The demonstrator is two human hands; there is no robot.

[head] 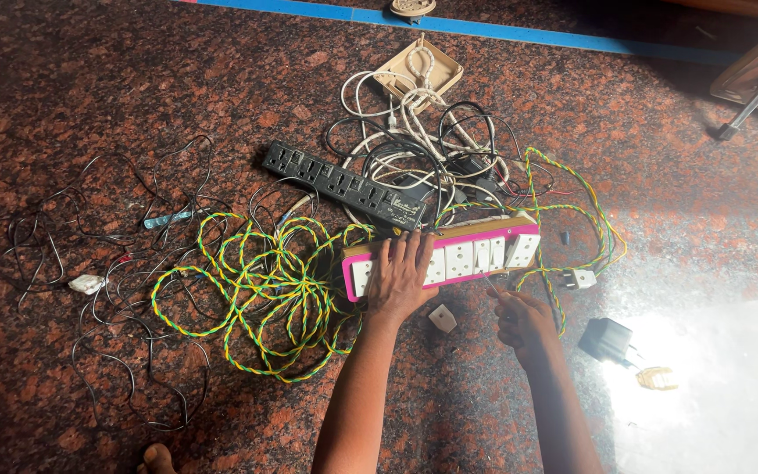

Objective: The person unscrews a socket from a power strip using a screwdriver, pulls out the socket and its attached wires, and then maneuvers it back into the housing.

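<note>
Head view: left hand (399, 279) pressed flat, fingers spread, on pink-edged switchboard (445, 256) lying on granite floor (89, 79) beside twisted yellow-green cable (256, 285); right hand (524, 320) closed around thin screwdriver (490, 283) at board's front edge; faceplate apparently not yet removed, cables untidied.

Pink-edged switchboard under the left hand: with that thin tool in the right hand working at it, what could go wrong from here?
1. The left hand lies flat on the pink-edged switchboard; the thin tool in the right hand could slip toward those fingers.
2. The yellow-green twisted wire is heaped against the board, so shifting the board may drag or knot it.
3. The small white piece lying loose between the wrists could get knocked away.
</note>
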